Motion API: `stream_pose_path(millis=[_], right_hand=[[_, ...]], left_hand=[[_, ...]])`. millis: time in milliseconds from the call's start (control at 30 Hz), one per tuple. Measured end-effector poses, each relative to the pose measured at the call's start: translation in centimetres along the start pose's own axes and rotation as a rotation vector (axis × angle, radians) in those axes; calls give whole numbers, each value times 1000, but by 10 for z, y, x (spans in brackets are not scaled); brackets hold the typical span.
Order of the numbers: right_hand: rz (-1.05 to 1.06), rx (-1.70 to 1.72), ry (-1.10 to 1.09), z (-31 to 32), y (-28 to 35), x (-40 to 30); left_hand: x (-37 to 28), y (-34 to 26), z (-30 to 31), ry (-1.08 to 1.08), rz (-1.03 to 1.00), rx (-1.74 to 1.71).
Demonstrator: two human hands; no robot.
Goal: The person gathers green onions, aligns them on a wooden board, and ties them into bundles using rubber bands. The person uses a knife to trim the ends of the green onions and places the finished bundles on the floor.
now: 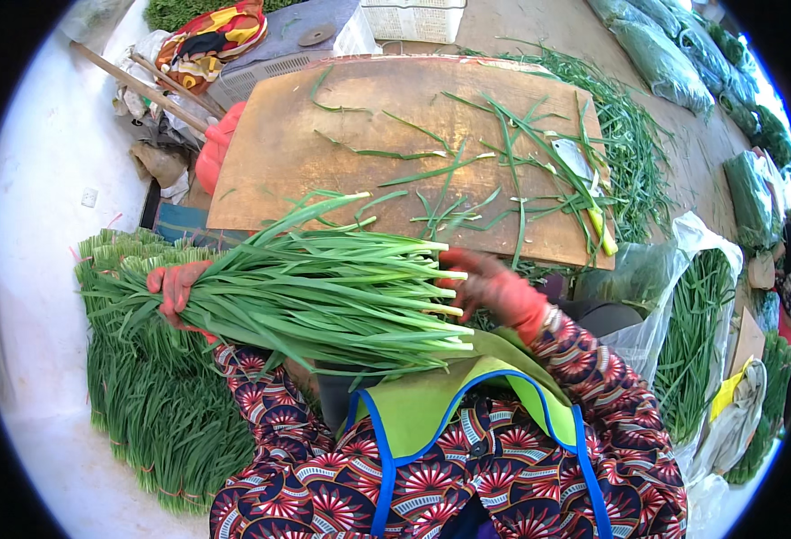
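A thick bunch of long green leafy stalks (315, 290), seemingly garlic chives, lies across my front with its pale cut ends to the right. My left hand (179, 290), in a red glove, is closed around the leafy end. Beside the pale ends is my right hand (493, 286), also red-gloved and blurred; whether it touches the stalks I cannot tell. Beyond the bunch stands a wooden board (368, 128) strewn with loose green leaves (436, 168). A knife with a broad pale blade (572, 159) and a yellow-green handle (601, 229) rests at the board's right side, partly under leaves.
Tied bundles of greens (166, 404) are stacked at the left by a white wall (38, 222). Leaf trimmings (628, 141) heap beyond the board's right edge. An opened clear plastic bag (688, 337) holds greens at right. White crates (412, 20) and filled bags (665, 67) stand farther back.
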State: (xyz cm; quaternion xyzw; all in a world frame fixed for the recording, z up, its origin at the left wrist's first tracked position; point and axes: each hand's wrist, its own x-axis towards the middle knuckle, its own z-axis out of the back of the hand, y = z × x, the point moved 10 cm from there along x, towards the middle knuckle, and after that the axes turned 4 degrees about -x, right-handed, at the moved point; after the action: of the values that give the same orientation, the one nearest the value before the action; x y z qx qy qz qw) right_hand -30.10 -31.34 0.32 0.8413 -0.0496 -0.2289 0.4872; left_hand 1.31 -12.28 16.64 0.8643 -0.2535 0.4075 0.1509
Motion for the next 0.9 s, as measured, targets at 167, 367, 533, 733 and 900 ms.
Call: stream_pose_path(millis=[167,367,533,733,900], right_hand=[[-235,-568,-117,-6,-13,21],[587,-1255,-145,3,80,58],[705,-1548,377,-76,55,117],[304,-1946,424,-20,8,159],[34,-2142,159,69,53,143]], left_hand=[[-2,-9,-2,32,-29,-71],[-2,-12,-1,-16,23,-63],[4,12,1,-55,49,-108],[13,4,-12,117,209,-157],[7,-5,-9,122,215,-142]])
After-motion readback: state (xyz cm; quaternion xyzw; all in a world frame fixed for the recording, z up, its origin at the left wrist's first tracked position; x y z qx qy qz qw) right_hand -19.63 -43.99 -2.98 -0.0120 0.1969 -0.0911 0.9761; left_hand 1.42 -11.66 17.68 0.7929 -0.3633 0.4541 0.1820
